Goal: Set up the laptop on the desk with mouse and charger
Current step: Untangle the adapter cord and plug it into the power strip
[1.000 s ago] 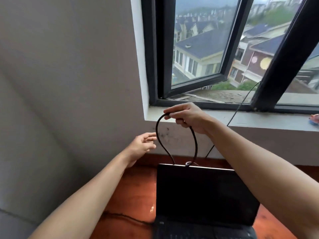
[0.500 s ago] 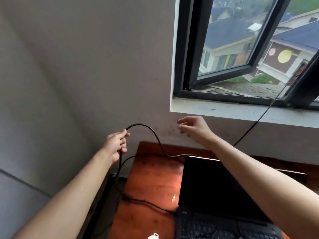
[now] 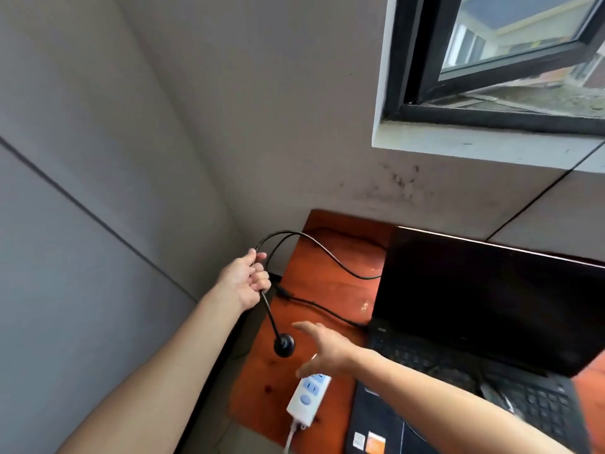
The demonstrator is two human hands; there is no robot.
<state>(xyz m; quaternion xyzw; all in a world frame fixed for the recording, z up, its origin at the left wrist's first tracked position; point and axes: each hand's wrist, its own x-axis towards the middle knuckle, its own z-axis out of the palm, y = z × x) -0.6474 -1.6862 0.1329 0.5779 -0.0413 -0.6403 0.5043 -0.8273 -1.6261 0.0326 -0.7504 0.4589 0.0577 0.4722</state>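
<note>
Left hand (image 3: pixel 244 278) at frame centre-left, fingers clamped on charger cable (image 3: pixel 327 253). Cable hangs down from fist, long axis near vertical, round black plug (image 3: pixel 284 345) pointing down-right above desk (image 3: pixel 324 290). Right hand (image 3: pixel 324 350) spread open over white power strip (image 3: pixel 307 399), lower centre. Open laptop (image 3: pixel 484 309) at right.

White power strip (image 3: pixel 307 399) with blue sockets lies near front-left corner of desk, white cord off its near end. Black-framed window (image 3: pixel 491 57) on wall above desk, pane ajar.
</note>
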